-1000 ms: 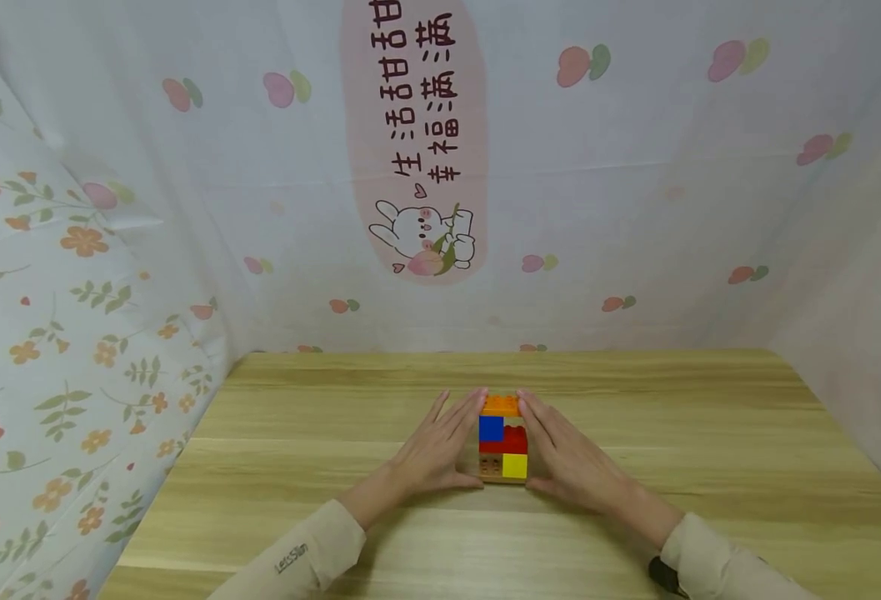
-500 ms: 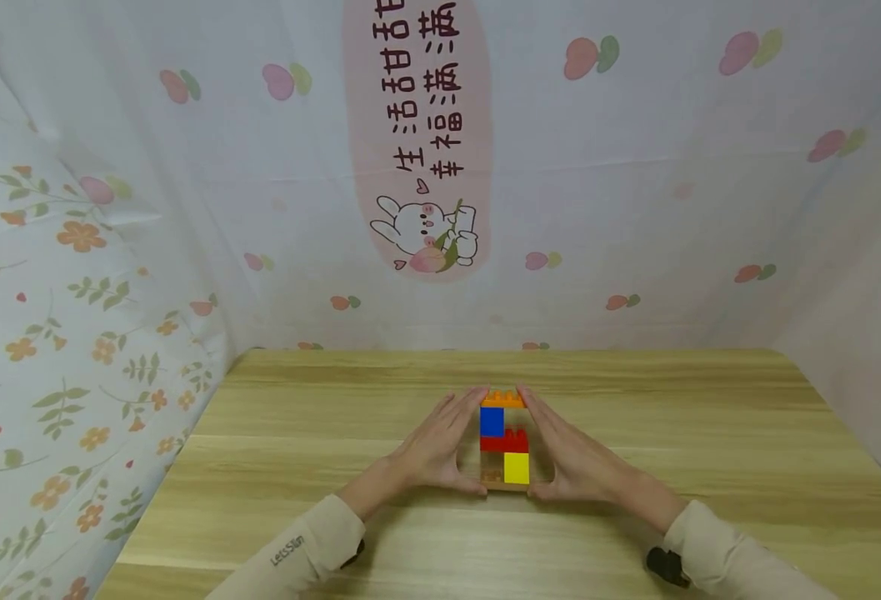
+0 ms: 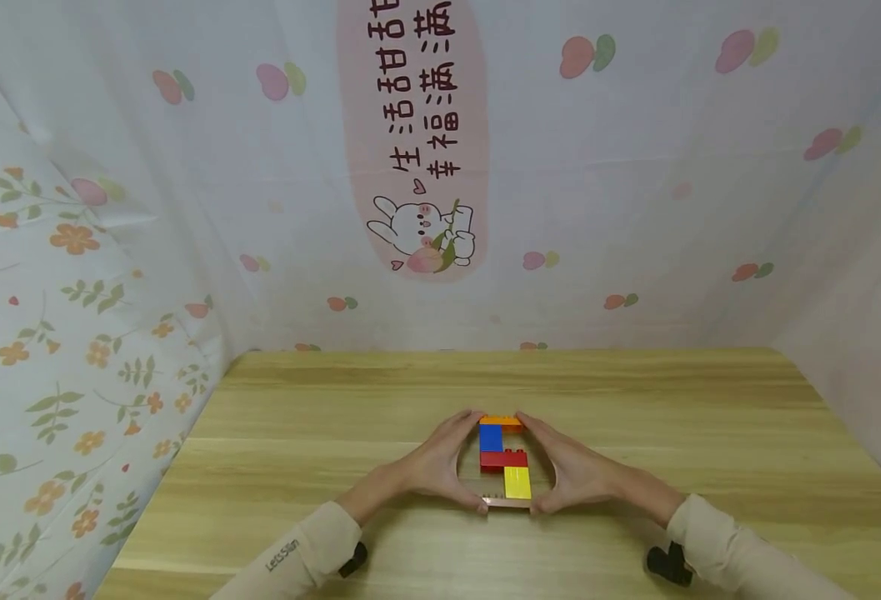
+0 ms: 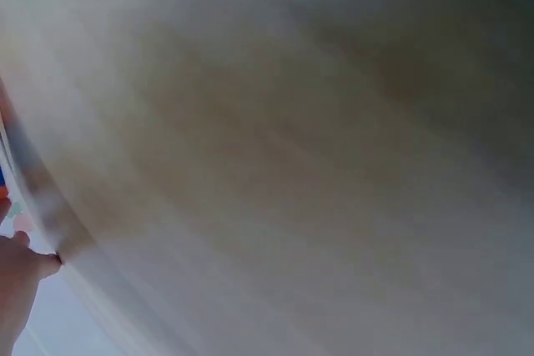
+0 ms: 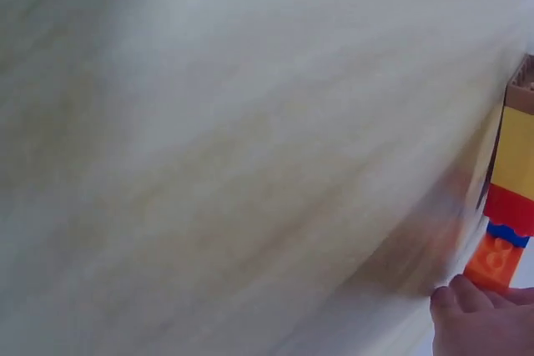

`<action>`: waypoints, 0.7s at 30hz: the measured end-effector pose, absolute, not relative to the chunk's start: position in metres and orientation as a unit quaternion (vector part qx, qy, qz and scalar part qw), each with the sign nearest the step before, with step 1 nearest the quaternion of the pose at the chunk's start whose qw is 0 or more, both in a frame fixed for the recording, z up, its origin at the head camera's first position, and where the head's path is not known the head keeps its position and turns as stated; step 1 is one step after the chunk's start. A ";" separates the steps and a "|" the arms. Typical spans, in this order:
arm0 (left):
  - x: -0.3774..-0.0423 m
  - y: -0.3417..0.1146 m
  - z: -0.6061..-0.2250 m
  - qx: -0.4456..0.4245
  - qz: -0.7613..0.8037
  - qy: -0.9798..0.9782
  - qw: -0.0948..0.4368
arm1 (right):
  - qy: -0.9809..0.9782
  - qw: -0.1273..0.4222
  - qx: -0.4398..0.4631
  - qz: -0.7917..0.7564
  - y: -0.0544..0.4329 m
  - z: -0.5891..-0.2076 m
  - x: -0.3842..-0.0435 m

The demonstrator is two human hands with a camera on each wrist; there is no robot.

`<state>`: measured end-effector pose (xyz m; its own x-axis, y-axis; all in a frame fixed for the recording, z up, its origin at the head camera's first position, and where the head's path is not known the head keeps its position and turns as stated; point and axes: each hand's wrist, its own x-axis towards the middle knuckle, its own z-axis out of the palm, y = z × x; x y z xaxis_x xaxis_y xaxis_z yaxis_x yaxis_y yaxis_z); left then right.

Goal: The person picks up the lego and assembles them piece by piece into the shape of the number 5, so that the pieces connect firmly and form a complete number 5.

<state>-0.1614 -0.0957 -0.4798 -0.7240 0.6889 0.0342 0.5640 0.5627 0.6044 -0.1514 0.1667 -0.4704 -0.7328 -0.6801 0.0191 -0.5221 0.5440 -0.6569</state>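
Note:
Between both hands is a figure of stacked toy building bricks. Its orange brick (image 3: 501,420) lies at the far end, followed by a blue brick (image 3: 491,437), a red brick (image 3: 503,459), a yellow brick (image 3: 518,482) and a brown brick (image 3: 508,502) nearest the person. My left hand (image 3: 443,462) spans the left side, thumb at the brown end and fingertips at the orange end. Mirroring it, my right hand (image 3: 578,468) holds the right side. In the right wrist view, fingers (image 5: 488,323) meet the orange brick (image 5: 494,260); the left wrist view catches only part of a hand (image 4: 18,281).
The wooden table (image 3: 297,417) extends around both hands. A white printed cloth (image 3: 635,183) hangs behind it, and a floral cloth (image 3: 87,350) stands at the left. Black wrist devices (image 3: 668,565) show below the sleeves.
The brick figure has tipped from upright toward lying back, its brown end coming nearer the person. Both hands have moved with it, thumbs lower in view and fingers spread wider from them.

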 end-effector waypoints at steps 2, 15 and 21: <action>-0.161 -0.095 -0.480 0.346 0.298 0.882 0.114 | 0.870 0.131 -0.340 -0.333 0.166 -0.471 -0.151; -0.159 -0.092 -0.484 0.339 0.284 0.885 0.147 | 0.873 0.165 -0.313 -0.337 0.170 -0.477 -0.149; -0.159 -0.094 -0.481 0.345 0.284 0.883 0.143 | 0.870 0.157 -0.289 -0.368 0.183 -0.479 -0.146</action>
<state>-0.1592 -0.0944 -0.4815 -0.7215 0.6901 -0.0563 0.5284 0.6013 0.5994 -0.1463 0.1830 -0.4785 -0.7837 -0.6183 -0.0596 -0.3876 0.5617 -0.7309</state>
